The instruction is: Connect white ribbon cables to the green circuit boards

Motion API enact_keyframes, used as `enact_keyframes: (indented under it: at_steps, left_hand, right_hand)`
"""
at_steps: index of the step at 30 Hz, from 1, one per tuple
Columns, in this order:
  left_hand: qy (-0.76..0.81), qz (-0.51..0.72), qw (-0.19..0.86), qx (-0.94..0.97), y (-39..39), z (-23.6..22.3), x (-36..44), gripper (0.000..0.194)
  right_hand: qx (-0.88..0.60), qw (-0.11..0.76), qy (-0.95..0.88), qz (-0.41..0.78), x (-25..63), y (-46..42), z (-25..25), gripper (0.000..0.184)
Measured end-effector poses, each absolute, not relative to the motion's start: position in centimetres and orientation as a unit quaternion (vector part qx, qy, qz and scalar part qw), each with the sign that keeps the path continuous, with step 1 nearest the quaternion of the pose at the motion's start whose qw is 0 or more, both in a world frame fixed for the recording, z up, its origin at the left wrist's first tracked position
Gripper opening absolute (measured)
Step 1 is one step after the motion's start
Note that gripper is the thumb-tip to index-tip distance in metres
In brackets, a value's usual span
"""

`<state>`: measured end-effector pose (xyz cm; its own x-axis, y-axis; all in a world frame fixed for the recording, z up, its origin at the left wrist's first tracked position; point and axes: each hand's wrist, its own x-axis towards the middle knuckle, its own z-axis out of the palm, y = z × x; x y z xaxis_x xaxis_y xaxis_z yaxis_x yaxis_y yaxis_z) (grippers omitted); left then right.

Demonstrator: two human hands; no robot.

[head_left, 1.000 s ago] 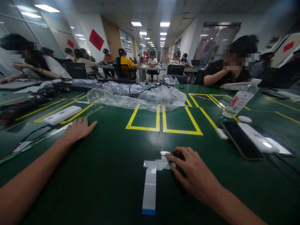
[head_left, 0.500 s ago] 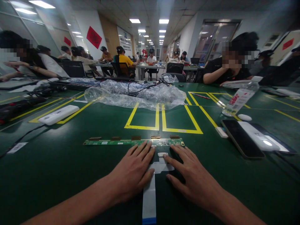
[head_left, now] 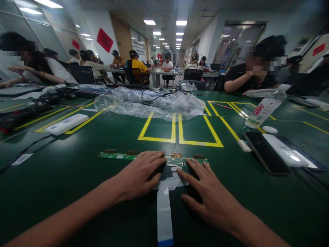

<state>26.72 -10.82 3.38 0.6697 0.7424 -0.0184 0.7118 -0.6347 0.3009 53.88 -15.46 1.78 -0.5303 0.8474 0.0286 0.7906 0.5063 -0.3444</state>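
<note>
A long, narrow green circuit board (head_left: 117,156) lies on the green table, with brown tabs along its far edge. My left hand (head_left: 141,173) is flat, its fingers stretched over the middle of the board and hiding part of it. My right hand (head_left: 208,187) has spread fingertips on the board's right end. Its index finger touches the white end piece (head_left: 175,169) of a flat ribbon cable (head_left: 165,207), just in front of the board. The cable bends between my hands and runs towards me to a blue end. Whether the end piece sits in the board's socket, I cannot tell.
Beyond the board lie yellow tape outlines (head_left: 156,139) and crumpled clear plastic wrap (head_left: 154,104) with black cables. To the right are a phone (head_left: 267,152) and a tilted plastic bottle (head_left: 264,108). A white device (head_left: 67,124) rests at left. Other people sit around.
My left hand has shifted left and farther over the board, its thumb away from the cable. The board appears slightly farther right, and its right end sits a little nearer to me.
</note>
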Motion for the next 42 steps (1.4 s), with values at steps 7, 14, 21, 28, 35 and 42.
enact_keyframes:
  at_steps: [7, 14, 21, 28, 35, 42]
  left_hand:
    - [0.395, 0.017, 0.155, 0.906, -10.7, 2.9, 26.2, 0.064]
    - [0.396, 0.008, 0.148, 0.906, -11.3, 2.9, 26.6, 0.067]
    - [0.399, -0.007, 0.14, 0.906, -11.7, 3.1, 27.1, 0.071]
    - [0.415, -0.04, 0.138, 0.899, -12.2, 3.7, 27.6, 0.074]
    - [0.408, -0.04, 0.122, 0.904, -12.9, 4.2, 28.6, 0.075]
    - [0.415, -0.032, 0.111, 0.903, -13.1, 3.9, 28.7, 0.075]
  right_hand:
    - [-0.487, 0.075, -0.857, 0.15, 53.5, -15.5, 1.9, 0.069]
    - [-0.498, 0.06, -0.852, 0.153, 53.0, -15.4, 2.2, 0.061]
    - [-0.518, 0.043, -0.839, 0.161, 52.4, -15.6, 2.3, 0.064]
    - [-0.531, 0.04, -0.833, 0.152, 51.6, -16.2, 2.0, 0.07]
    - [-0.54, 0.051, -0.83, 0.131, 51.0, -16.2, 1.8, 0.072]
    - [-0.542, 0.068, -0.829, 0.118, 50.7, -16.3, 1.6, 0.074]
